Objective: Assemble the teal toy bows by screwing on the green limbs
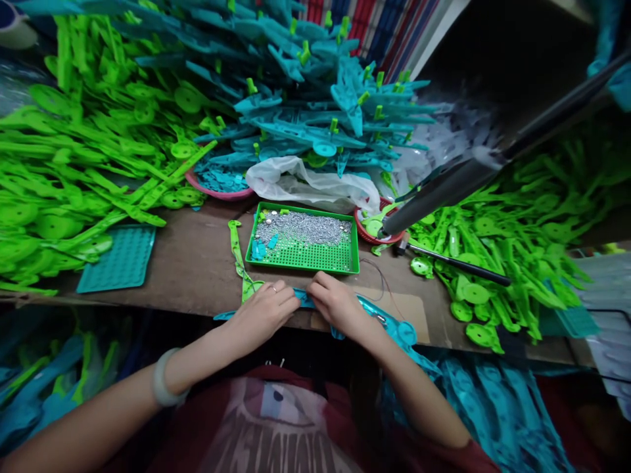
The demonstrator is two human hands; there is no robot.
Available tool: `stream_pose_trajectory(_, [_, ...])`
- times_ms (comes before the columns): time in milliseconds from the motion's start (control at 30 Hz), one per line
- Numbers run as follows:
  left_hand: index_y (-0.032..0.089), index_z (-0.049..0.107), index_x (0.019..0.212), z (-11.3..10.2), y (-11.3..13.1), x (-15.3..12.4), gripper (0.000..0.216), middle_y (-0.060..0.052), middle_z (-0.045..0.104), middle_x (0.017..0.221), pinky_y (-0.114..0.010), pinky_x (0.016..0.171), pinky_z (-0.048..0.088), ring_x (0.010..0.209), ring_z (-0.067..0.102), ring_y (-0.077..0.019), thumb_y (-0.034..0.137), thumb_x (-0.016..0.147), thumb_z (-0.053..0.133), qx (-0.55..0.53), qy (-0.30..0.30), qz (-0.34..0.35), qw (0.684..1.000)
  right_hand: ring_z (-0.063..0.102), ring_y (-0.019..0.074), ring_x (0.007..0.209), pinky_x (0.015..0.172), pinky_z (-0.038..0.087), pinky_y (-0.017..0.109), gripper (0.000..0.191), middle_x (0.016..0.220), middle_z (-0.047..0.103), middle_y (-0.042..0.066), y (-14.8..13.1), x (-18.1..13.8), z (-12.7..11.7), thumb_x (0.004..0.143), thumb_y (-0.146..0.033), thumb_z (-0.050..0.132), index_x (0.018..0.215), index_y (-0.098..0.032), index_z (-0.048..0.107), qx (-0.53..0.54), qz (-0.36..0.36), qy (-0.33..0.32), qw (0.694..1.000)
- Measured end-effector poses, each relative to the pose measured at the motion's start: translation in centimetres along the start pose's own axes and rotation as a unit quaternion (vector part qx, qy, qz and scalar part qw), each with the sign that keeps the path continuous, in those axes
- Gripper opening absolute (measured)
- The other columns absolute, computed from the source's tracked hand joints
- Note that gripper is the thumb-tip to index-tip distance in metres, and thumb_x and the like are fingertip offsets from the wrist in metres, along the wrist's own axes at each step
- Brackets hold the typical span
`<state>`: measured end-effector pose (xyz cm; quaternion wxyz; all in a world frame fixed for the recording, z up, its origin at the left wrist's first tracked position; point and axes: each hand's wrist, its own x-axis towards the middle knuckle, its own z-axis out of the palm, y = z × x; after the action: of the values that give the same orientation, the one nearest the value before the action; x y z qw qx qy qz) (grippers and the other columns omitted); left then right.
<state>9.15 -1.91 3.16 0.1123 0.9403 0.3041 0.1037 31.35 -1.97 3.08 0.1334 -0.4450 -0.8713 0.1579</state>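
Note:
A long blue plastic part [367, 307] lies at the table's front edge, partly hidden under my hands, with a small metal piece and thin wires near its right side. My left hand [269, 305] is closed, its fingers bent onto the left portion of this part. Curled fingers of my right hand [335, 302] press on the same part a short way to the right. Whatever small piece may be under the fingertips is hidden. Just beyond my left hand, a slim green plastic part [236, 249] lies with a thin wire along it.
Ahead sits a green tray [303, 264] of small metal screws and blue bits. Piles of green parts [73, 157] and blue parts [305, 98] rise behind. A hammer [453, 261], a red basket [367, 233] and a dark slanted bar [444, 190] stand to the right.

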Motion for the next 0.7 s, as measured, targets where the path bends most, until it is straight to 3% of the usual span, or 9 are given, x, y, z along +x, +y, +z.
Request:
stream_pose_trajectory(133, [0.016,0.064,0.102,0.3,0.4,-0.1,0.018,-0.007,0.059,0.093,-0.037,0.075,0.039,0.092,0.049,-0.0246,0.016,0.102,0.046,0.03,-0.005,-0.012,0.999,0.045,0.0169,0.079,0.064,0.031,0.028,0.02,0.088,0.052,0.005,-0.1,-0.5,0.4,0.1,-0.012,0.046,0.087,-0.018,0.06,-0.036,-0.005,0.009,0.999])
stream_pose_trajectory(333, [0.016,0.066,0.101,-0.3,0.7,0.5,0.014,-0.006,0.058,0.093,-0.036,0.072,0.04,0.09,0.049,-0.0244,0.015,0.099,0.053,0.034,-0.046,-0.048,0.997,0.045,0.0213,0.087,0.067,0.034,0.031,0.017,0.093,0.054,0.008,-0.4,-1.4,1.0,0.098,-0.011,0.05,0.093,-0.017,0.064,-0.081,-0.007,0.016,0.997])
stream_pose_trajectory(600, [0.017,0.066,0.105,-1.1,0.0,0.6,0.011,-0.004,0.063,0.091,-0.035,0.071,0.038,0.088,0.054,-0.0237,0.018,0.096,0.061,0.065,-0.045,-0.011,0.997,0.046,0.0225,0.088,0.071,0.038,0.034,0.02,0.094,0.055,0.008,-0.9,-2.5,-0.6,0.1,-0.018,0.053,0.116,-0.018,0.065,-0.139,-0.024,-0.029,0.99])
stream_pose_trajectory(700, [0.017,0.063,0.119,-1.3,-0.5,0.6,0.024,-0.003,0.066,0.093,-0.035,0.072,0.037,0.087,0.056,-0.0224,0.013,0.096,0.058,0.086,-0.035,0.041,0.995,0.045,0.0213,0.085,0.074,0.039,0.034,0.023,0.094,0.055,0.007,-0.5,-3.1,-1.2,0.101,-0.017,0.05,0.12,-0.018,0.063,-0.123,-0.046,-0.037,0.991])
